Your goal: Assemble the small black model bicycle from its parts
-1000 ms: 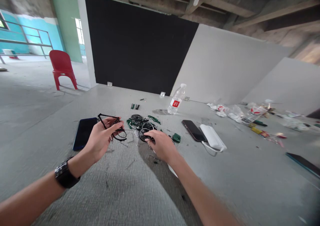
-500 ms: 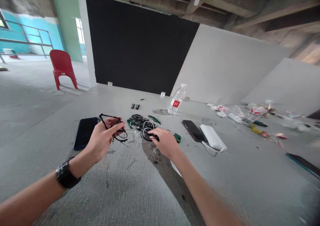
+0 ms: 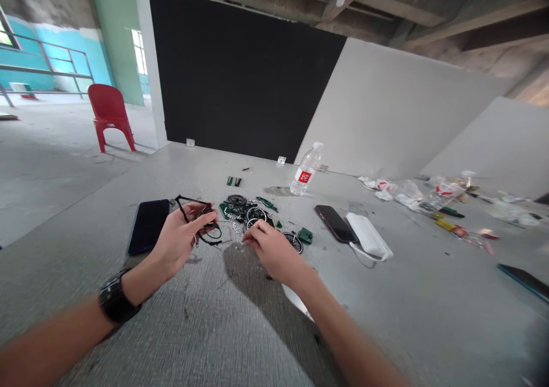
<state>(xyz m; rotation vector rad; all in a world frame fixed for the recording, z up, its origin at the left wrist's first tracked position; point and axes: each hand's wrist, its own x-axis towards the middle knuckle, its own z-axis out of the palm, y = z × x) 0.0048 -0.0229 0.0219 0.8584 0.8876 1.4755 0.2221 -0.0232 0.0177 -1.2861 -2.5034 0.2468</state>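
The frame [image 3: 186,205] is gripped by the left hand [image 3: 183,227]. Whether anything is pinched by the right hand [image 3: 271,245] cannot be told

Three dark flat devices [image 3: 148,227], one upright bottle [image 3: 306,171], one red chair [image 3: 107,104] and at least four small wheels [image 3: 293,242] are seen.
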